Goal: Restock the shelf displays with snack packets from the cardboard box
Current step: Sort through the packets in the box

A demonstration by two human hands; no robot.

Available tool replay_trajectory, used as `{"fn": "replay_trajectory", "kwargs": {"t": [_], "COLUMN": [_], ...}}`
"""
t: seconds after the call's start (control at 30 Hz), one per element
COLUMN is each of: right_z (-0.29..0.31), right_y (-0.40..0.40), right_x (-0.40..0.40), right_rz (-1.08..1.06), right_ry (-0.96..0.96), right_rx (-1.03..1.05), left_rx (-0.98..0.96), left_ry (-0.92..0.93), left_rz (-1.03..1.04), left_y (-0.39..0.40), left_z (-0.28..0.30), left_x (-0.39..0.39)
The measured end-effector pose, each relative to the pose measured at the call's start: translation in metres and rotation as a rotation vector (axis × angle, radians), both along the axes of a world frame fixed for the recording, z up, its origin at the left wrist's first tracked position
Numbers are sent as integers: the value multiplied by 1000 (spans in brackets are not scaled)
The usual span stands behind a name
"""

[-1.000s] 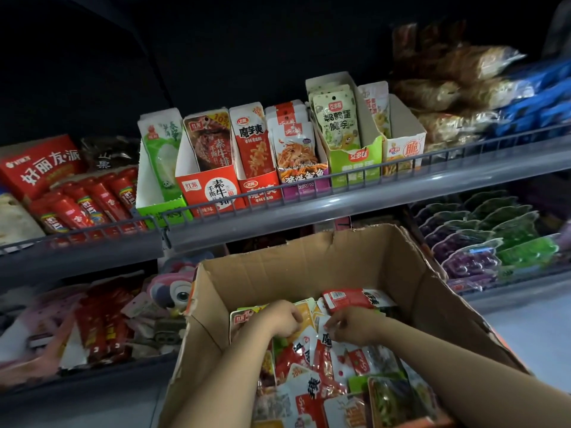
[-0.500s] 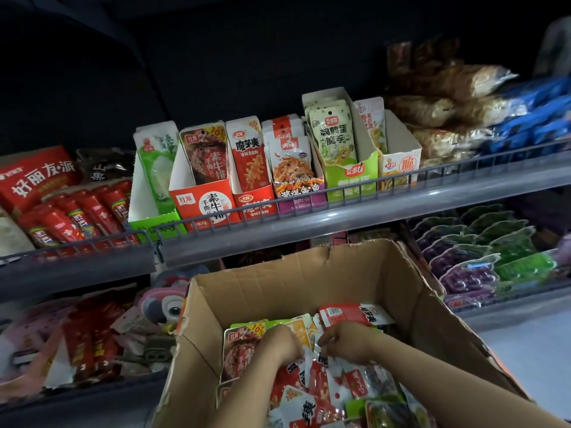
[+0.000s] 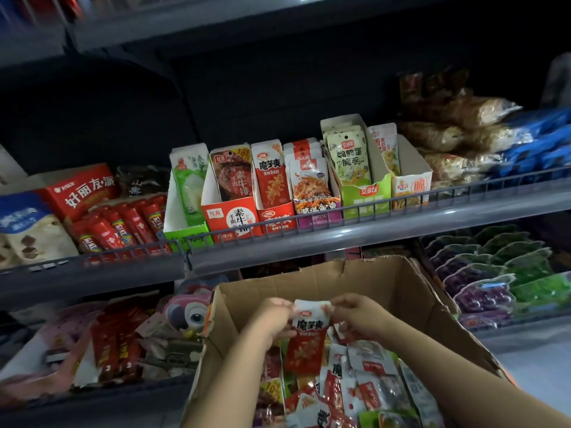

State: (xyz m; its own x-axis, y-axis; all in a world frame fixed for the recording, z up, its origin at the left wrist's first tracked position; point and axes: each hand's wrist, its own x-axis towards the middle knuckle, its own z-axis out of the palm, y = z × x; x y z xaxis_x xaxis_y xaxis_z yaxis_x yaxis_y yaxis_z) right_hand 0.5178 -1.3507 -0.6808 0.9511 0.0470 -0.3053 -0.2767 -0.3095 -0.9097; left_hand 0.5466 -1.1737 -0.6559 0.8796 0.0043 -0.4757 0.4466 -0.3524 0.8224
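Observation:
A red and white snack packet (image 3: 306, 338) hangs upright above the open cardboard box (image 3: 386, 288). My left hand (image 3: 275, 316) pinches its top left corner and my right hand (image 3: 358, 313) pinches its top right corner. Several more loose packets (image 3: 364, 381) fill the box below. On the grey wire-fronted shelf (image 3: 340, 239) above, a matching red display box (image 3: 273, 193) holds the same kind of packet, between a red-and-white display box (image 3: 230, 208) and a purple one (image 3: 312, 193).
A green display box (image 3: 355, 168) and a yellow-white one (image 3: 408, 177) stand further right on the shelf, with bagged snacks (image 3: 463, 134) beyond. Red tubes (image 3: 123, 223) lie to the left. The lower shelf holds purple and green jelly packs (image 3: 500, 273) and toys (image 3: 185, 313).
Both hands rose out of the packets in the box and now hold one red and white packet up by its top corners. The camera tilted up, showing more shelf.

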Motion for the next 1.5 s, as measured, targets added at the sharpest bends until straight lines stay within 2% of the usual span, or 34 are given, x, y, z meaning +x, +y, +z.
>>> {"fn": "replay_trajectory", "kwargs": {"t": [0.13,0.37,0.57,0.67,0.8,1.03,1.2,1.5], "right_z": [24,71,84,86,88,90,98,106], "right_y": [2,8,5,4,5,9,15,23], "right_x": [-6,-16,-13,-9,-8,-7,-5,-1], "right_rz": [-1,-49,-97,-102,-56,-80,-141,-152], "right_ry": [-51,-189,-295,-326,-327,-354,-378,-469], "right_rx": [121,169,92,141,179,203,263,17], "left_rx": [-185,-373,-315,-266,-230,-34,-93,-167], "left_ry": [-108,-215,-244,-274,-362,-545,-522,-547], "left_rz": [51,137,63,-14,-7,-144,-178,-98], "left_y": [2,-2,-8,-9,-12,-14,-10,-8], "left_z": [36,74,83,84,88,87,89,93], "left_x": [-7,-17,-15,-17,-16,-12,-13,-11]}}
